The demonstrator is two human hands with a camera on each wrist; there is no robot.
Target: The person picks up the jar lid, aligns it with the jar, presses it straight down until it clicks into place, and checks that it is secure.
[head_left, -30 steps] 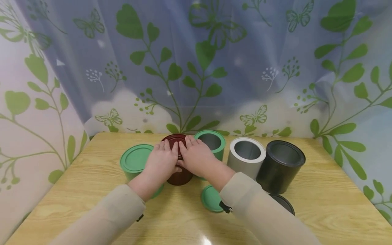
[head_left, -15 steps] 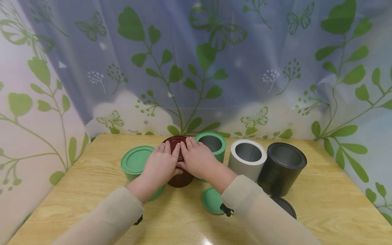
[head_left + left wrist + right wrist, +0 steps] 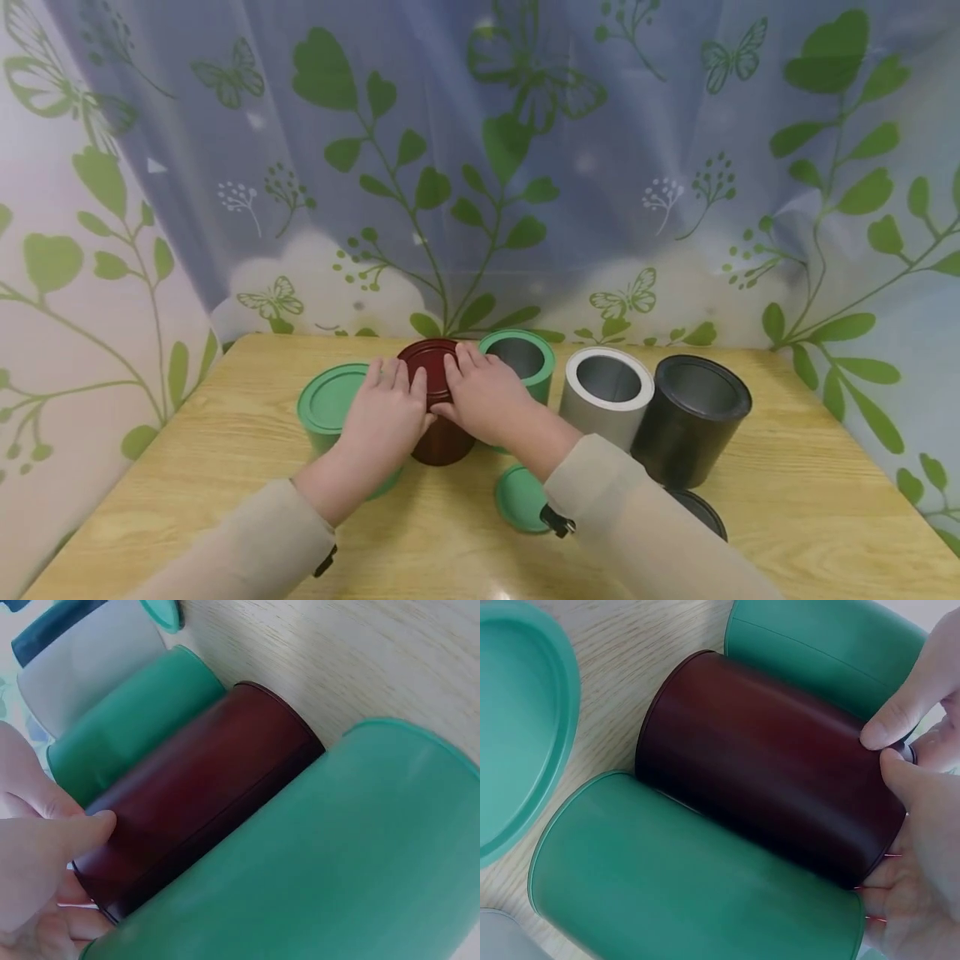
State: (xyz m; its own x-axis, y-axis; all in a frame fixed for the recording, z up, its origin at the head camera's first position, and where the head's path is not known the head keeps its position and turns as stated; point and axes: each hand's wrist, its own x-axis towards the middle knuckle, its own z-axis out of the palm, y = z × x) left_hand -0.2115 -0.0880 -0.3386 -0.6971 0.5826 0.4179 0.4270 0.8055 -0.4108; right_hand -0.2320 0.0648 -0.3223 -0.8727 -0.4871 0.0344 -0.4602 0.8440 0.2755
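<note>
A dark red can point(image 3: 442, 440) with its lid point(image 3: 427, 358) on stands on the wooden table point(image 3: 795, 500). My left hand point(image 3: 386, 410) lies across the lid's left edge with flat fingers. From the right, my right hand point(image 3: 483, 392) presses flat on the same lid. Both thumbs touch the can's side point(image 3: 765, 765), seen in the right wrist view. The left wrist view shows the left thumb point(image 3: 71, 838) against the red can point(image 3: 202, 795). A closed green can point(image 3: 330, 400) stands just left of it and an open green can point(image 3: 525, 354) just right.
Right of the open green can stand a lidless grey can point(image 3: 607, 392) and a lidless black can point(image 3: 693, 417). A loose green lid point(image 3: 517, 500) and a black lid point(image 3: 703, 515) lie on the table near my right sleeve. A leaf-print curtain point(image 3: 480, 167) closes the back.
My left hand has slid a little left and back on the red lid, its fingers now partly over the gap to the closed green can. The right hand stays pressed on the lid.
</note>
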